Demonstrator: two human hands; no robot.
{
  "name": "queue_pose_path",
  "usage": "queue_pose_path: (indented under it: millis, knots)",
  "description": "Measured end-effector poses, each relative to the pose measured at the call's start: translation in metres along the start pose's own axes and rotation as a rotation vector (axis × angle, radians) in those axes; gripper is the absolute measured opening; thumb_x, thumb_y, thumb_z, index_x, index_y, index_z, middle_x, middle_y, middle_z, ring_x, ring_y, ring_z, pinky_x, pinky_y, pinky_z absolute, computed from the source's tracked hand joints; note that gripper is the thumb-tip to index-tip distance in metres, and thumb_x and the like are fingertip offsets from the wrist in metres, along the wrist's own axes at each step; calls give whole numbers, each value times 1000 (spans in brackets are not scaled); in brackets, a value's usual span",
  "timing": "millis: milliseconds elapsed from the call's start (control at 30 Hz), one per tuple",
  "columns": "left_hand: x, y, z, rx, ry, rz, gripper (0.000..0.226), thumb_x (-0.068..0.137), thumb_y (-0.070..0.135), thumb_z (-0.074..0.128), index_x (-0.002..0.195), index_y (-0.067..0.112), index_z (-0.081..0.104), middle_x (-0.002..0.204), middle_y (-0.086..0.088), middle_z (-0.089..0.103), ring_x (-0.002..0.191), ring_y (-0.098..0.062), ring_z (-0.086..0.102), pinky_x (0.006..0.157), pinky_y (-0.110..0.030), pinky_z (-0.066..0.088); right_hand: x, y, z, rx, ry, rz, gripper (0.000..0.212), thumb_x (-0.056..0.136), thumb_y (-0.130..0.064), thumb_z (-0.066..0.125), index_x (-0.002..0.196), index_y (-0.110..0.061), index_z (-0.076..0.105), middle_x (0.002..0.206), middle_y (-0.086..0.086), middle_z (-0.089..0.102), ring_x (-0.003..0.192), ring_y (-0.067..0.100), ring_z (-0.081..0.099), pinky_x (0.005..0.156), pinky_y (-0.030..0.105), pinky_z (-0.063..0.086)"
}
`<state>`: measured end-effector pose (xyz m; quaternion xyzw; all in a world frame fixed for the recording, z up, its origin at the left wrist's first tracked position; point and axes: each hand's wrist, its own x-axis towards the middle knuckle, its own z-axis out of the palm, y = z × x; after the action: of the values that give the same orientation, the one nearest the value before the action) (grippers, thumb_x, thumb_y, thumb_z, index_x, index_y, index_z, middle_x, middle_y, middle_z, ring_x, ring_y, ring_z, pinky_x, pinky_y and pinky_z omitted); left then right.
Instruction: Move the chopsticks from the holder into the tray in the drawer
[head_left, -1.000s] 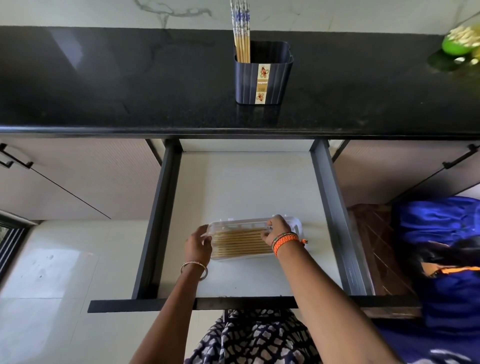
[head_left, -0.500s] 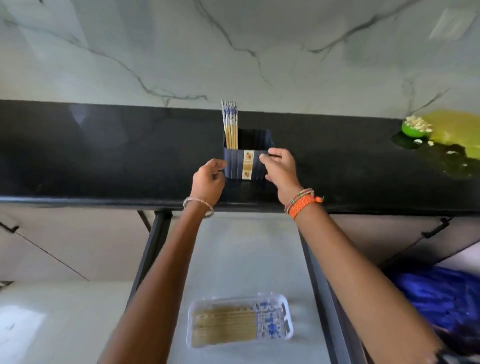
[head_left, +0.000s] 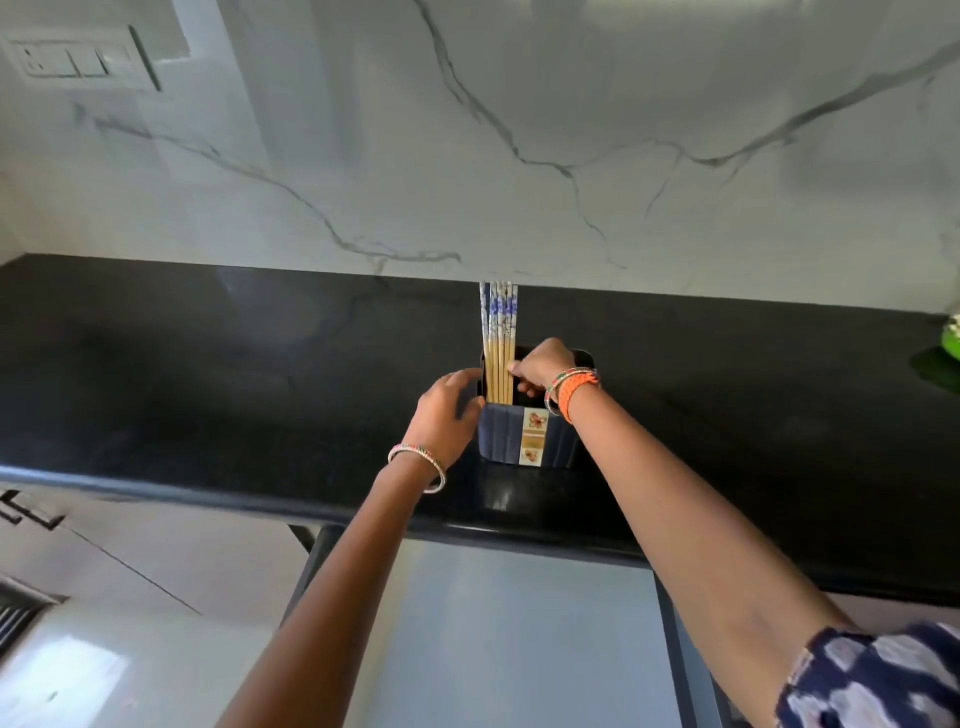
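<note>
A dark blue ribbed holder (head_left: 498, 436) with a floral label stands on the black counter (head_left: 208, 395). Several bamboo chopsticks (head_left: 498, 338) with blue-and-white patterned tops stand upright in its left side. My left hand (head_left: 447, 415) holds the holder's left wall, fingers curled around it. My right hand (head_left: 540, 366) reaches over the holder's rim from the right, its fingertips touching the chopstick bundle. The open drawer (head_left: 509, 634) shows below the counter edge; the tray is out of view.
A white marble wall rises behind the counter, with a switch plate (head_left: 67, 60) at the upper left. Something green (head_left: 948, 345) sits at the counter's far right. Cabinet fronts (head_left: 130, 551) flank the drawer at the left.
My hands left the tray in the drawer and rose to the holder. The left hand took the holder's side; the right moved over the rim to the chopsticks. The view tilted up.
</note>
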<state>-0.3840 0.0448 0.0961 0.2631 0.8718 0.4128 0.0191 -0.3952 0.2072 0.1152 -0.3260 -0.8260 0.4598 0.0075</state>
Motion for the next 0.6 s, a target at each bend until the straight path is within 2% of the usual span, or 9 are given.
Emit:
queue_pose_path:
  millis: [100, 200, 300, 367, 433, 600]
  knots:
    - [3, -8, 9, 2, -15, -3, 33, 88, 12, 53, 121, 15, 55, 122, -6, 59, 92, -10, 54, 82, -19, 42, 18, -1, 8, -24, -81, -4, 12, 90, -17, 64, 93, -5, 65, 69, 2, 59, 49, 9, 52, 36, 17, 37]
    - [3, -14, 11, -15, -8, -17, 31, 88, 9, 52, 118, 16, 56, 117, -5, 61, 88, -13, 55, 79, -20, 42, 27, 2, 11, -59, -67, -87, 20, 88, -18, 65, 71, -9, 61, 66, 0, 57, 59, 13, 54, 47, 21, 39]
    - [3, -14, 12, -30, -2, -20, 30, 89, 9, 51, 118, 16, 56, 117, -5, 62, 89, -12, 54, 79, -21, 42, 26, 7, 10, 11, 8, -124, 19, 88, -17, 66, 92, 1, 70, 86, 7, 68, 82, 21, 63, 62, 24, 47]
    - [3, -11, 11, -34, 6, -23, 30, 88, 9, 51, 118, 15, 56, 119, -6, 61, 91, -11, 53, 81, -21, 42, 23, 9, 6, 116, 80, -132, 20, 88, -15, 66, 97, 2, 70, 96, 12, 73, 90, 22, 69, 73, 30, 55]
    - [2, -7, 9, -45, 15, -24, 32, 88, 8, 51, 118, 14, 56, 121, -7, 59, 95, -12, 54, 82, -21, 43, 15, 7, -3, 229, 160, -156, 18, 88, -13, 66, 97, 2, 70, 98, 15, 74, 89, 21, 70, 82, 37, 58]
    - [-13, 3, -4, -95, 25, -21, 35, 85, 4, 51, 119, 15, 55, 118, -8, 60, 95, -10, 54, 79, -18, 44, -21, -8, -33, 521, 417, -206, 18, 88, -10, 64, 98, 4, 71, 95, 19, 74, 90, 27, 72, 83, 42, 59]
